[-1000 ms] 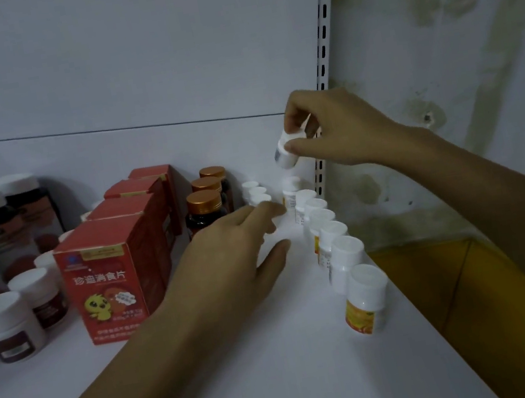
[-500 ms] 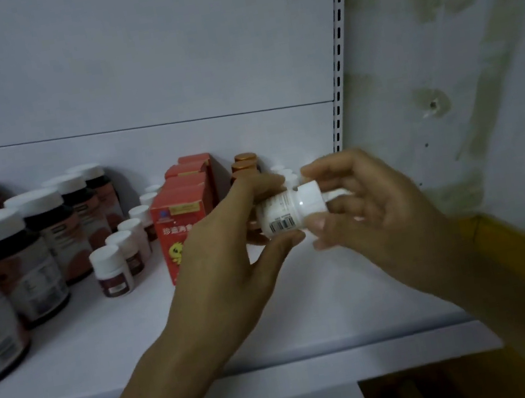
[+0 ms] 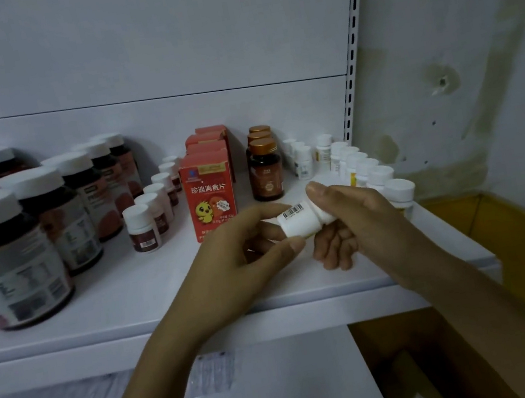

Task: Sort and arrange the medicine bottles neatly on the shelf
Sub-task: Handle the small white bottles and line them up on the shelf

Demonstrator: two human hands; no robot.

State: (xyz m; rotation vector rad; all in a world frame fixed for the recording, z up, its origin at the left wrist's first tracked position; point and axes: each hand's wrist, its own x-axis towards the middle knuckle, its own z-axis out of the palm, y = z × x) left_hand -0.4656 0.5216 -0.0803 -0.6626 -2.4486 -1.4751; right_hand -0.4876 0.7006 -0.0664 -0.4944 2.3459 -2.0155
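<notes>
A small white medicine bottle (image 3: 297, 220) with a barcode lies on its side in the air above the front of the white shelf (image 3: 132, 300). My left hand (image 3: 239, 254) pinches its base between thumb and fingers. My right hand (image 3: 351, 218) grips its cap end, which is hidden under the fingers. A row of small white bottles (image 3: 367, 170) runs along the shelf's right edge. Two short rows of small white bottles (image 3: 301, 159) stand behind it.
Three amber bottles with copper caps (image 3: 265, 170) and a line of red boxes (image 3: 210, 193) stand mid-shelf. Small brown bottles with white caps (image 3: 152, 213) and large dark jars (image 3: 4, 263) fill the left. The perforated upright (image 3: 351, 41) and a stained wall bound the right side.
My right hand lifted the white bottle from the back of the right row and brought it forward. My left hand left the shelf and took its base. The view pulled back.
</notes>
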